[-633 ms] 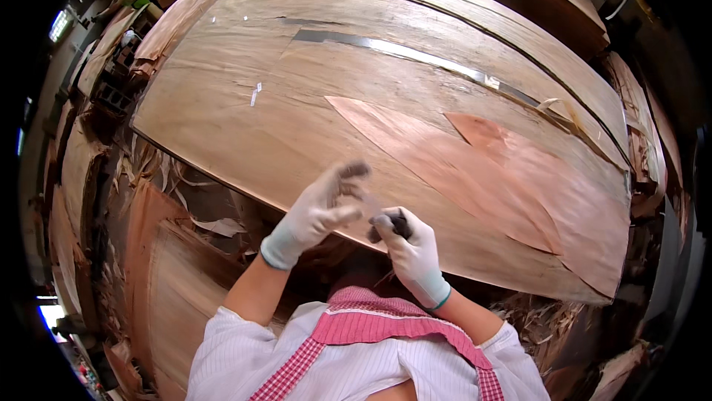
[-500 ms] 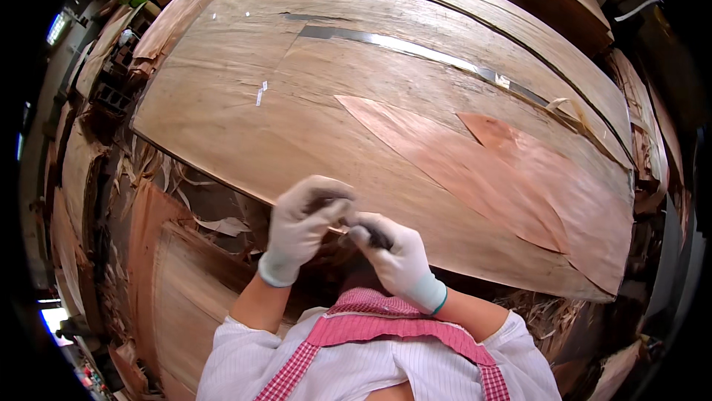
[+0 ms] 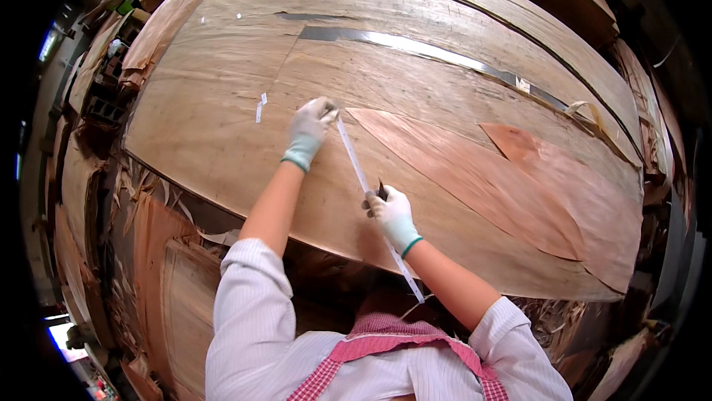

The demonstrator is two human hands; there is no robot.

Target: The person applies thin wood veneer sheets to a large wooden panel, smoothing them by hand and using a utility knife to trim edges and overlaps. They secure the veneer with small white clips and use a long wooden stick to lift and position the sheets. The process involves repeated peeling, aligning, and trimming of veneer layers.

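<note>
A white strip of tape runs slanting from my left hand down past my right hand toward the apron at my waist. My left hand, in a white glove, pinches its upper end just above the tan wood veneer sheet, beside the tip of a pinkish veneer piece. Lower and to the right, my gloved right hand is closed round a small dark pointed tool; its kind is unclear. The tape passes at those fingers; whether they grip it too is hidden.
A second pinkish veneer piece overlaps the first on the right. Farther back, a long split in the sheet shows a shiny grey strip. Short white tape bits stick to the sheet at left. Veneer scraps and boards lie below its near edge.
My hands were together near my waist. The left has reached up and forward to the pinkish veneer's tip, and the tape now stretches out. The right has moved slightly forward and right.
</note>
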